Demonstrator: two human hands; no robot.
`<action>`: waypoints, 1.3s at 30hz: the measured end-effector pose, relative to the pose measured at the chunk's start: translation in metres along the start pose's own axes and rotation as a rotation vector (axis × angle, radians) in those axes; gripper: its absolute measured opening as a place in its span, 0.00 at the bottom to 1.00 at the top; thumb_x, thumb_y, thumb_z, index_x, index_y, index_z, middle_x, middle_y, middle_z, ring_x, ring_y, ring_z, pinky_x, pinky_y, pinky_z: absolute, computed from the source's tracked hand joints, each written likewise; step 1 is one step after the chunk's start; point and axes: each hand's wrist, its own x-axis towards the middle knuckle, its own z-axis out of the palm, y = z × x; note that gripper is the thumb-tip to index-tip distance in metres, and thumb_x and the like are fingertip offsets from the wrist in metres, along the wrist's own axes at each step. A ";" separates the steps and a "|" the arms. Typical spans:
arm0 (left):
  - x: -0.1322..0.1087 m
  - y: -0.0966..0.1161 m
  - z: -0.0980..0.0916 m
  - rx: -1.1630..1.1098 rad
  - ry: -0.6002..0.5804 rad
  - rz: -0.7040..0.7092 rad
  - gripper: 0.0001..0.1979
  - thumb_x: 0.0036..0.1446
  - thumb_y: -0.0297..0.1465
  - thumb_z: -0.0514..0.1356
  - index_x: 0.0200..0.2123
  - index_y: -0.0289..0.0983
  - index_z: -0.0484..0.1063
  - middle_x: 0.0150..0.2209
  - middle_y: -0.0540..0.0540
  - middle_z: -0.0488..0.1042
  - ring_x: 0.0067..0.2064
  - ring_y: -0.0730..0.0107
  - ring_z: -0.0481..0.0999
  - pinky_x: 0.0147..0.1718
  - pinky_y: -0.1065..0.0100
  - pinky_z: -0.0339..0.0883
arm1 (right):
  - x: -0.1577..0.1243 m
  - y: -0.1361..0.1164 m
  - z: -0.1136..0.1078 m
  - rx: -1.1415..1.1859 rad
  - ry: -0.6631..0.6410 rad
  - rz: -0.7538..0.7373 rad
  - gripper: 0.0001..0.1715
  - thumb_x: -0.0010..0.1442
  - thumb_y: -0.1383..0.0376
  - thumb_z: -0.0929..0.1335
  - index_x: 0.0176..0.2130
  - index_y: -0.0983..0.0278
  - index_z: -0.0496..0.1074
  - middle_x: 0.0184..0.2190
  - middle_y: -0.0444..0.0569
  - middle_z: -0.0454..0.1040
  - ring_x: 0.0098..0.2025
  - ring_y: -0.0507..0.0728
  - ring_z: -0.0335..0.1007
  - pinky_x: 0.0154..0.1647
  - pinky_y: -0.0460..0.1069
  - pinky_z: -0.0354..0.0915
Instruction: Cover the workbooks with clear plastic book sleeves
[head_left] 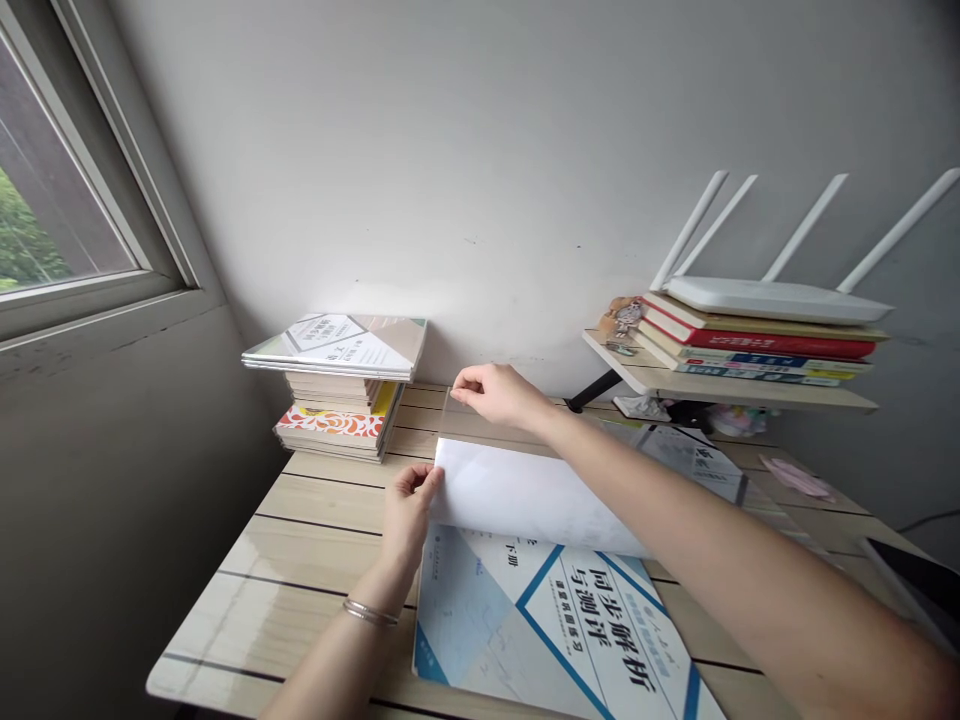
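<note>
A workbook (555, 630) with a blue and white cover lies on the wooden desk (315, 540) in front of me. Across its far end a white sheet (525, 495) curls upward, with what looks like a clear film rising behind it. My left hand (405, 515), a bangle on its wrist, pinches the sheet's near left corner. My right hand (499, 395) reaches across and pinches the raised far left corner between thumb and fingers.
A stack of books (341, 385) stands at the desk's back left by the wall. On the right, a small shelf (750, 385) carries books and a white router (772, 298). Another booklet (690, 455) lies beneath it. A window (52, 230) is on the left.
</note>
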 end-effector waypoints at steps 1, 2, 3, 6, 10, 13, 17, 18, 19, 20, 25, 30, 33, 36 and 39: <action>0.001 -0.002 0.001 -0.005 0.004 0.004 0.19 0.38 0.44 0.68 0.25 0.34 0.72 0.24 0.49 0.70 0.27 0.73 0.64 0.28 0.72 0.54 | 0.000 0.001 0.000 -0.003 0.001 -0.002 0.08 0.56 0.62 0.65 0.29 0.62 0.72 0.25 0.42 0.72 0.26 0.49 0.63 0.27 0.45 0.54; 0.002 -0.003 0.002 -0.010 0.009 0.006 0.19 0.38 0.44 0.68 0.24 0.34 0.71 0.24 0.50 0.70 0.27 0.74 0.63 0.27 0.72 0.53 | 0.000 0.001 0.001 -0.003 0.004 -0.006 0.08 0.56 0.63 0.65 0.29 0.61 0.72 0.25 0.42 0.72 0.26 0.49 0.62 0.27 0.45 0.54; 0.003 -0.004 0.003 -0.010 0.013 0.007 0.19 0.38 0.45 0.68 0.24 0.34 0.71 0.24 0.50 0.69 0.27 0.74 0.62 0.27 0.73 0.53 | 0.000 0.001 0.002 -0.003 0.007 -0.011 0.08 0.56 0.63 0.65 0.29 0.61 0.72 0.24 0.42 0.72 0.26 0.49 0.62 0.27 0.45 0.54; 0.008 -0.005 0.008 0.018 0.052 0.007 0.20 0.38 0.46 0.67 0.23 0.34 0.69 0.23 0.51 0.66 0.25 0.76 0.59 0.25 0.73 0.51 | -0.002 0.000 0.005 -0.017 0.013 -0.013 0.07 0.57 0.63 0.65 0.30 0.61 0.72 0.24 0.41 0.72 0.26 0.50 0.62 0.27 0.45 0.54; 0.011 0.000 0.014 0.062 0.086 0.017 0.21 0.39 0.47 0.66 0.22 0.35 0.66 0.20 0.53 0.63 0.24 0.77 0.56 0.23 0.73 0.49 | -0.003 -0.003 0.006 -0.065 0.017 -0.014 0.07 0.57 0.63 0.65 0.30 0.60 0.73 0.25 0.42 0.73 0.27 0.50 0.63 0.28 0.45 0.53; 0.009 0.004 0.014 0.078 0.035 0.034 0.20 0.42 0.47 0.64 0.24 0.34 0.69 0.22 0.52 0.66 0.24 0.77 0.58 0.23 0.74 0.50 | -0.001 -0.002 0.003 -0.059 0.035 -0.001 0.08 0.58 0.63 0.64 0.30 0.60 0.73 0.25 0.42 0.73 0.27 0.51 0.63 0.29 0.46 0.54; 0.009 0.001 0.012 0.045 0.032 0.041 0.19 0.41 0.45 0.65 0.26 0.34 0.71 0.24 0.51 0.68 0.25 0.76 0.61 0.24 0.74 0.52 | -0.010 -0.001 0.001 -0.107 0.181 -0.091 0.06 0.59 0.66 0.65 0.35 0.61 0.72 0.32 0.45 0.75 0.35 0.53 0.67 0.36 0.48 0.57; 0.010 0.000 0.012 0.030 0.038 0.040 0.19 0.41 0.44 0.66 0.26 0.33 0.72 0.24 0.50 0.69 0.25 0.76 0.61 0.25 0.74 0.53 | -0.017 -0.002 0.004 -0.154 0.268 -0.143 0.06 0.59 0.67 0.65 0.36 0.62 0.72 0.35 0.47 0.74 0.38 0.54 0.67 0.39 0.49 0.57; 0.012 -0.001 0.012 0.018 0.043 0.038 0.19 0.40 0.44 0.66 0.26 0.33 0.72 0.24 0.50 0.70 0.26 0.76 0.62 0.25 0.74 0.53 | -0.027 -0.003 0.008 -0.210 0.357 -0.199 0.06 0.60 0.68 0.64 0.37 0.63 0.71 0.37 0.49 0.74 0.40 0.56 0.66 0.41 0.50 0.57; 0.013 -0.001 0.012 0.008 0.043 0.035 0.19 0.39 0.44 0.66 0.26 0.33 0.73 0.24 0.49 0.70 0.26 0.75 0.63 0.26 0.73 0.54 | -0.040 -0.004 0.015 -0.269 0.426 -0.262 0.07 0.60 0.69 0.64 0.37 0.64 0.71 0.37 0.50 0.73 0.41 0.56 0.65 0.42 0.51 0.57; 0.016 0.006 0.009 0.004 -0.023 0.010 0.17 0.37 0.42 0.67 0.24 0.33 0.72 0.22 0.50 0.70 0.25 0.74 0.63 0.26 0.72 0.56 | -0.109 -0.005 0.074 -0.487 0.311 -0.511 0.10 0.60 0.73 0.61 0.34 0.65 0.70 0.30 0.49 0.68 0.33 0.55 0.61 0.34 0.50 0.57; 0.019 0.015 -0.003 0.029 -0.123 -0.038 0.11 0.39 0.36 0.65 0.24 0.34 0.74 0.25 0.49 0.73 0.29 0.72 0.67 0.31 0.72 0.59 | -0.127 -0.004 0.119 -0.618 0.249 -0.468 0.16 0.59 0.72 0.63 0.47 0.60 0.67 0.34 0.49 0.68 0.33 0.57 0.62 0.32 0.51 0.58; 0.024 0.020 -0.010 0.081 -0.205 -0.033 0.08 0.38 0.32 0.65 0.24 0.34 0.75 0.27 0.48 0.74 0.31 0.70 0.69 0.34 0.71 0.60 | -0.120 -0.006 0.128 -0.670 0.255 -0.407 0.16 0.59 0.71 0.63 0.48 0.60 0.67 0.32 0.49 0.68 0.32 0.57 0.63 0.29 0.52 0.58; 0.029 0.024 -0.016 0.076 -0.326 -0.006 0.08 0.39 0.31 0.67 0.24 0.35 0.71 0.27 0.49 0.73 0.31 0.72 0.69 0.33 0.72 0.61 | -0.115 -0.008 0.133 -0.721 0.251 -0.381 0.13 0.58 0.72 0.64 0.44 0.63 0.67 0.31 0.49 0.67 0.31 0.57 0.63 0.28 0.52 0.58; 0.036 0.023 -0.022 -0.036 -0.474 -0.049 0.13 0.39 0.30 0.69 0.28 0.36 0.67 0.28 0.51 0.72 0.31 0.75 0.69 0.32 0.73 0.61 | -0.114 -0.008 0.136 -0.742 0.252 -0.401 0.10 0.58 0.72 0.63 0.41 0.64 0.68 0.30 0.49 0.67 0.30 0.57 0.63 0.27 0.52 0.58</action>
